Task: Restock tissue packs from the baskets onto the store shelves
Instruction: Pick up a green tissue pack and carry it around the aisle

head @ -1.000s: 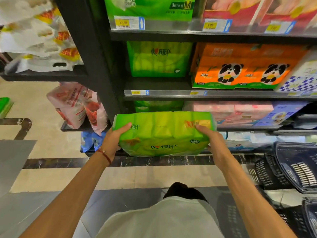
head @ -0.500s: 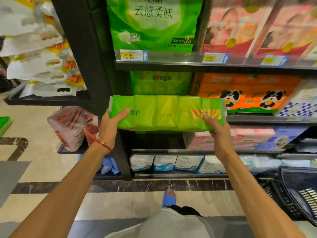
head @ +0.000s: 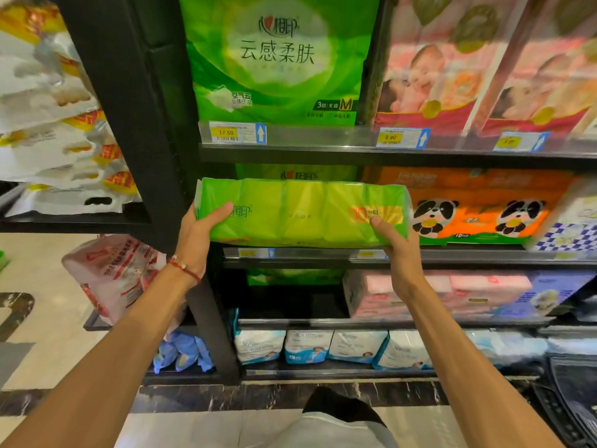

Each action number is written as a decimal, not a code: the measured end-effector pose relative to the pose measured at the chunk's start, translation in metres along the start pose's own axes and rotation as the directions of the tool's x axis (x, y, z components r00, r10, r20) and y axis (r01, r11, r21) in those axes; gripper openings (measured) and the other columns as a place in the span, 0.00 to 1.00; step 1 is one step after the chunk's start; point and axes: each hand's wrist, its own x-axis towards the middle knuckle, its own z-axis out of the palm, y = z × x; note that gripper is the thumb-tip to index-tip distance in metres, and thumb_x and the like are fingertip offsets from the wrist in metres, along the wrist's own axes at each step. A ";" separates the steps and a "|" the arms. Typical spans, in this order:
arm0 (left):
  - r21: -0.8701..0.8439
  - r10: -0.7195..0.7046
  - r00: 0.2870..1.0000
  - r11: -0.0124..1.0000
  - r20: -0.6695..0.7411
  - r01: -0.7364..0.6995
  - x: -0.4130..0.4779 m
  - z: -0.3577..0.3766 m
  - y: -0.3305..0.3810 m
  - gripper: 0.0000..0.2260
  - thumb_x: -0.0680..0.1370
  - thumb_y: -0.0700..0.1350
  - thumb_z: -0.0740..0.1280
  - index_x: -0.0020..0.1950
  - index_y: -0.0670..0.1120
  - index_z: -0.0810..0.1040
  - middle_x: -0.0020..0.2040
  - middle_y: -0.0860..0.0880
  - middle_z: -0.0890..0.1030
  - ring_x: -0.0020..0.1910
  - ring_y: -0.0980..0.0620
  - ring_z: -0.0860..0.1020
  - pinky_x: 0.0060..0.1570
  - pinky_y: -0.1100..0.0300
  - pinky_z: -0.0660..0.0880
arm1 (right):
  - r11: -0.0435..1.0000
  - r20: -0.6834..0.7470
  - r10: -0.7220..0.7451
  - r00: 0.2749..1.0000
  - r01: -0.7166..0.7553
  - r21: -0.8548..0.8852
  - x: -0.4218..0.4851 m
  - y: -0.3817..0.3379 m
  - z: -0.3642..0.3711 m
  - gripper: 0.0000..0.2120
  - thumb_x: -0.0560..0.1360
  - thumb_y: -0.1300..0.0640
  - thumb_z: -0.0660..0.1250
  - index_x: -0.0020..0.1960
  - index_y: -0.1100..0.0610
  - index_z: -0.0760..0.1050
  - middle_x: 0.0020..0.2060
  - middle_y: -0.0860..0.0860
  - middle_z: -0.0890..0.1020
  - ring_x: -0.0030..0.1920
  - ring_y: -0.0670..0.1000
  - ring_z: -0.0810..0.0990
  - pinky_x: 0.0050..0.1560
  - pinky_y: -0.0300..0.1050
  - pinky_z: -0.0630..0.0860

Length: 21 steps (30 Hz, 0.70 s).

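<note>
A long green tissue multipack point(head: 300, 215) lies level between my two hands, in front of the second shelf point(head: 452, 255). My left hand point(head: 197, 234) grips its left end, thumb on the front face. My right hand point(head: 395, 245) holds its right end from below. The pack's lower edge sits at the shelf's front lip. Behind it, another green pack point(head: 297, 173) of the same brand stands at the back of that shelf. A dark plastic basket point(head: 568, 399) shows at the lower right corner, its contents out of sight.
Orange panda tissue packs point(head: 478, 208) fill the shelf right of the green one. A big green pack point(head: 277, 59) and pink baby-print packs point(head: 452, 69) stand above. Pink packs point(head: 420, 292) and small blue-white packs point(head: 310, 347) lie below. A black upright post point(head: 129, 92) borders the left.
Both hands have lifted the green pack from waist height up to the second shelf and moved it forward toward the opening. The view has tilted upward.
</note>
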 end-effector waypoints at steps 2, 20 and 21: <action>0.013 -0.021 1.000 1.000 -0.003 0.021 0.009 -0.001 -0.010 0.20 0.71 0.48 0.76 0.63 0.49 0.81 0.58 0.47 0.86 0.60 0.44 0.83 0.66 0.38 0.75 | 1.000 0.007 -0.010 1.000 0.010 0.000 0.008 0.008 0.001 0.43 0.65 0.30 0.80 0.76 0.43 0.74 0.70 0.49 0.81 0.72 0.54 0.78 0.76 0.66 0.68; 0.214 0.127 0.990 0.970 -0.059 -0.112 0.042 0.010 -0.047 0.55 0.58 0.56 0.85 0.76 0.50 0.57 0.71 0.48 0.71 0.67 0.54 0.76 0.63 0.57 0.78 | 0.962 -0.090 -0.163 0.982 0.138 -0.237 0.072 0.059 0.025 0.53 0.63 0.23 0.77 0.76 0.49 0.61 0.71 0.52 0.74 0.72 0.54 0.75 0.72 0.61 0.75; 0.226 0.124 0.991 0.968 -0.054 -0.109 0.044 0.015 -0.049 0.54 0.60 0.54 0.86 0.77 0.50 0.57 0.71 0.49 0.72 0.67 0.54 0.76 0.65 0.56 0.77 | 0.953 -0.080 -0.165 0.983 0.138 -0.271 0.075 0.065 0.023 0.53 0.64 0.23 0.76 0.79 0.48 0.61 0.73 0.51 0.73 0.74 0.54 0.72 0.74 0.63 0.72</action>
